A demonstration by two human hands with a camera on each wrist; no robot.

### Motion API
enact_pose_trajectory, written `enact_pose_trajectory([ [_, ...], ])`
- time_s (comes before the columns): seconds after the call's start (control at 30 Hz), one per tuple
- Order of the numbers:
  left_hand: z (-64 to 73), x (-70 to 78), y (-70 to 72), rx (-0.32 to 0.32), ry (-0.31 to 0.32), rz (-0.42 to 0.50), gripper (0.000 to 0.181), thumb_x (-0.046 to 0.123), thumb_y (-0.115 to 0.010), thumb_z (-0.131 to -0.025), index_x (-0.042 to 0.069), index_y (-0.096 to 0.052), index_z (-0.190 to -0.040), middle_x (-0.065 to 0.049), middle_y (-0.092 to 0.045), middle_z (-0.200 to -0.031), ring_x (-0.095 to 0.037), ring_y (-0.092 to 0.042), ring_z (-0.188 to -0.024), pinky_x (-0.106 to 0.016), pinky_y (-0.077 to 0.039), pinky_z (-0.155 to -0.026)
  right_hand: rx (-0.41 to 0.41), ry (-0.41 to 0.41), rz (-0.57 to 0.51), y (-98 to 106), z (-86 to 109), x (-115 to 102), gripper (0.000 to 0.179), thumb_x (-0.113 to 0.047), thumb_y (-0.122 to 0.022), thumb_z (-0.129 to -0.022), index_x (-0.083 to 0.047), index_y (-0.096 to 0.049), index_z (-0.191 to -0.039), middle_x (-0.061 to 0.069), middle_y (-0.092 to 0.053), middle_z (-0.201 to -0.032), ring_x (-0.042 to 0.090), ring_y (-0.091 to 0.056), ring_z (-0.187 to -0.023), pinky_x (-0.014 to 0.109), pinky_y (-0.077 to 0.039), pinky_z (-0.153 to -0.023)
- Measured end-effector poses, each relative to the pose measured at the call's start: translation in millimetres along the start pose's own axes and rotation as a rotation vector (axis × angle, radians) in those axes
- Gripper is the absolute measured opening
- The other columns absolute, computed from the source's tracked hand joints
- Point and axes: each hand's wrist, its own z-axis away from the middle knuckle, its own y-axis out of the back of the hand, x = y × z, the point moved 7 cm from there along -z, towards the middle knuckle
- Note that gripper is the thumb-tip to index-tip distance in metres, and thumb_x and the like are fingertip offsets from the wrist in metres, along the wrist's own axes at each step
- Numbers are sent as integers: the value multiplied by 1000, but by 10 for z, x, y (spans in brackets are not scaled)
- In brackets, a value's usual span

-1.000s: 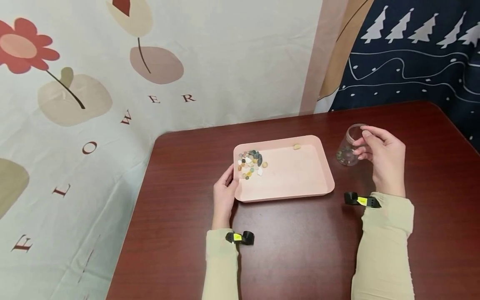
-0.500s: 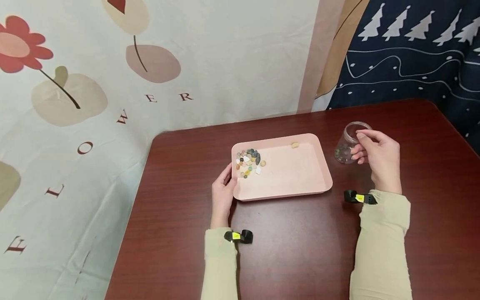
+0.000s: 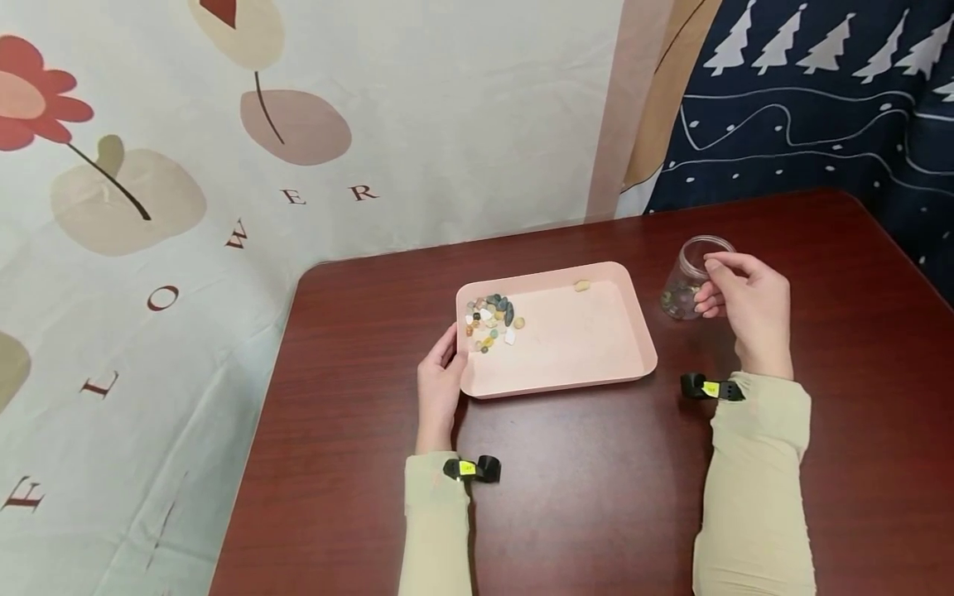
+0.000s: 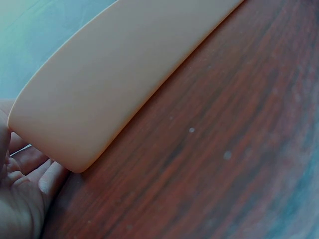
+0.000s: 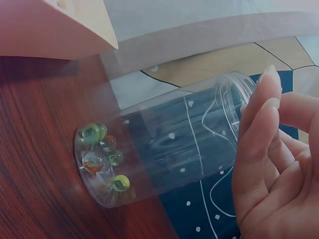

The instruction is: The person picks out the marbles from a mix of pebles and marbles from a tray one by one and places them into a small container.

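My left hand [image 3: 438,385] grips the left side of a pink tray [image 3: 574,348], and in the left wrist view the fingers curl beneath its corner [image 4: 75,154]. A cluster of mixed pebbles [image 3: 492,323] lies at the tray's left end, with one pale yellow stone [image 3: 582,285] by the far wall. Right of the tray stands a clear, lidless jar [image 3: 676,277]. My right hand [image 3: 756,310] holds the jar near its mouth, curled fingers against the rim and side, the index tip partly hidden. Several glass marbles [image 5: 119,183] rest on the jar's bottom.
Everything stands on a dark red wooden table [image 3: 581,488]. Behind it hangs a pale cloth [image 3: 447,108] with flower prints, and a navy cloth [image 3: 790,124] with white trees at the right. Black straps [image 3: 477,469] sit at both wrists.
My right hand has shifted slightly left against the jar, showing more of its rim. The left hand and tray stay together, unmoved. The head view has drifted a little to the right.
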Motion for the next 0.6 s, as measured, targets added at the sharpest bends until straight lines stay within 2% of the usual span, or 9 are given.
enact_pose_trajectory([
  [0.27, -17, 3, -1, -28, 7, 35, 41, 7, -56, -86, 17, -52, -126, 1, -50, -126, -9, -44, -116, -28, -39, -92, 1, 2, 0, -11, 2, -14, 39, -24, -65, -81, 0, -58, -111, 8, -60, -63, 17, -58, -46, 22, -49, -46],
  [0.6, -3, 6, -11, -18, -27, 26, 40, 11, -56, -86, 25, -54, -124, 7, -52, -124, -5, -45, -114, -25, -39, -91, 8, 12, 11, -4, -3, -14, 38, -24, -64, -81, 0, -58, -110, 8, -60, -63, 16, -58, -45, 22, -49, -45],
])
